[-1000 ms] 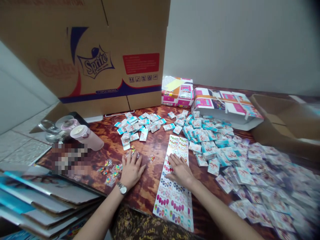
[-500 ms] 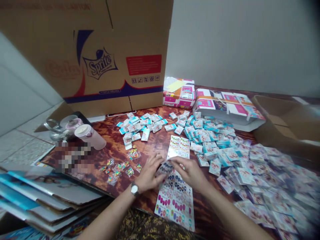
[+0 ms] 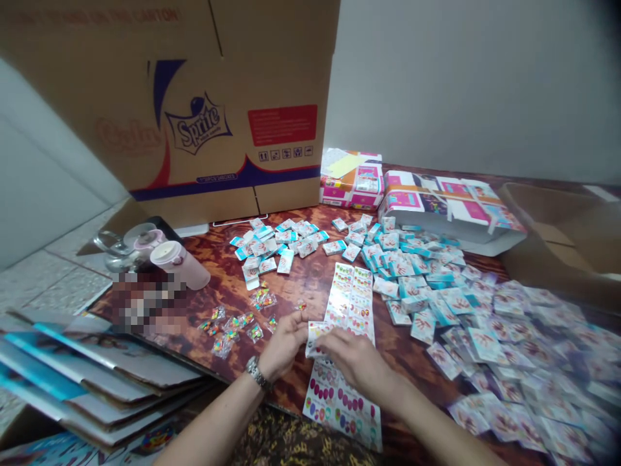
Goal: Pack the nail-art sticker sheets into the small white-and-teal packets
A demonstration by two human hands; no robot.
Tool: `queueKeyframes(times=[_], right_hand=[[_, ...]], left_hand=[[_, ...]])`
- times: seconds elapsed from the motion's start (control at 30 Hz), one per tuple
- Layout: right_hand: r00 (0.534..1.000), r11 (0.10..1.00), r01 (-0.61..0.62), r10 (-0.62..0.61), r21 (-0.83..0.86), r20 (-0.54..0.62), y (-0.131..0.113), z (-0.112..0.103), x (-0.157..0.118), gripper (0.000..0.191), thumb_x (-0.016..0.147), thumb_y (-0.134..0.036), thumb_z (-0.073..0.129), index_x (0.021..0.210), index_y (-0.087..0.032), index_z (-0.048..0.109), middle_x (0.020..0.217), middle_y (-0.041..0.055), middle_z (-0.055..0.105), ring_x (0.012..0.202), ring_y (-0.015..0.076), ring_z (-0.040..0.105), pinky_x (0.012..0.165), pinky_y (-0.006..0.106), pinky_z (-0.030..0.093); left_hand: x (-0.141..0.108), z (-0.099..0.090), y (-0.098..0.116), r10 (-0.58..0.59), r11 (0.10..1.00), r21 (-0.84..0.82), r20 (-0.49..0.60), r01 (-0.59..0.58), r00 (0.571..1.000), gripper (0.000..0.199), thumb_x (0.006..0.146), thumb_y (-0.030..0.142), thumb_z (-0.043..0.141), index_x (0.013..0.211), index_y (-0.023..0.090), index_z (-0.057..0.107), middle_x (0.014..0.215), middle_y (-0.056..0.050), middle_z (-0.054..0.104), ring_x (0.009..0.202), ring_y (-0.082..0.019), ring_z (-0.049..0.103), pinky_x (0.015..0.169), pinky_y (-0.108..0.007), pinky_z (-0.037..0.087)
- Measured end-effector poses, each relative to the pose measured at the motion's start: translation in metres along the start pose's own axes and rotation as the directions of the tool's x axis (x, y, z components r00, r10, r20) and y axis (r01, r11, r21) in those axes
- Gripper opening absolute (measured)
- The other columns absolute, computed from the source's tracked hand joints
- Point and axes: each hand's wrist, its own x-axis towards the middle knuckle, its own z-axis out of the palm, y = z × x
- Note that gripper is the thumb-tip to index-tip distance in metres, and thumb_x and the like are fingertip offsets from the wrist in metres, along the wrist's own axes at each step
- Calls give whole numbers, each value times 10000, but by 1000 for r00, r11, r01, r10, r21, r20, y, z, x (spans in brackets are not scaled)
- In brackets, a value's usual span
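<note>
A small piece of sticker sheet [image 3: 315,331] printed with rows of dark and coloured nail shapes is between my hands. My left hand [image 3: 286,340], a metal watch on its wrist, pinches the left edge. The fingers of my right hand [image 3: 350,355] close on its right side and partly cover it. Beneath them, long nail-sticker sheets [image 3: 345,404] lie on the table, running away from me, their middle hidden by my right hand. Small clear packets of coloured candies [image 3: 231,325] lie left of my left hand. Right of the sheets spreads a heap of little white-and-blue boxes [image 3: 406,265].
A tall cardboard carton [image 3: 233,58] stands at the back left. A pink cup [image 3: 187,268] is on the left of the table [image 3: 286,291]. Folded cardboard displays [image 3: 107,382] are stacked front left. Purple-white packets [image 3: 524,362] cover the right, near an open carton [image 3: 548,226].
The small sticker piece, bent and blurred before, now appears flatter and lower. My right hand has moved down and left across it. A candy packet beyond my left hand has come into view.
</note>
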Motion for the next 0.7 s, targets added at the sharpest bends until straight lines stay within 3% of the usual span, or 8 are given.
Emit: queueKeyframes(times=[0.17, 0.27, 0.33, 0.43, 0.53, 0.7], right_hand=[[979, 977, -182, 191, 114, -76, 18, -1, 8, 204, 862, -236, 478, 1056, -212, 537, 1018, 84, 544, 831, 173, 582, 668, 270, 486], [980, 969, -176, 189, 172, -59, 21, 2, 10, 269, 857, -253, 498, 1123, -217, 495, 964, 60, 594, 848, 177, 584, 695, 275, 478], [982, 981, -158, 168, 114, -87, 21, 7, 10, 170, 868, -252, 484, 1015, -206, 556, 872, 49, 611, 800, 172, 581, 680, 266, 463], [983, 994, -57, 39, -95, -180, 17, 17, 4, 169, 888, -218, 446, 846, -191, 608, 773, 56, 608, 738, 175, 553, 662, 283, 440], [967, 964, 146, -186, -221, -172, 12, 30, -4, 194, 897, -178, 425, 951, -190, 611, 873, 66, 637, 814, 192, 541, 724, 320, 445], [950, 933, 242, -284, -265, -133, 10, 42, -11, 225, 898, -152, 416, 1039, -157, 590, 988, 78, 635, 935, 221, 523, 787, 355, 464]], left_hand=[[-9, -3, 4, 11, 996, 84, 87, -18, 996, 220, 733, 260, 648, 913, 136, 628, 767, -28, 649, 668, -118, 573, 628, -206, 413], [-17, 0, 3, -28, 999, -17, 76, 29, 997, 289, 752, 287, 627, 1012, 166, 591, 827, -31, 640, 735, -137, 588, 677, -231, 434], [-21, 3, -2, -35, 998, -51, 60, 39, 998, 329, 723, 270, 655, 1026, 177, 570, 873, -39, 634, 771, -149, 591, 699, -254, 451], [-25, 4, -14, -26, 999, -49, -53, 24, 998, 269, 661, 195, 697, 900, 155, 580, 834, -39, 633, 724, -137, 588, 654, -245, 472], [-27, -1, -22, -65, 987, -158, -170, 38, 983, 225, 638, 130, 689, 831, 141, 574, 761, -23, 632, 666, -110, 583, 629, -217, 476], [-31, -13, -20, -134, 940, -330, -123, 86, 983, 262, 666, 126, 660, 912, 132, 570, 854, -47, 631, 728, -113, 595, 656, -220, 492]])
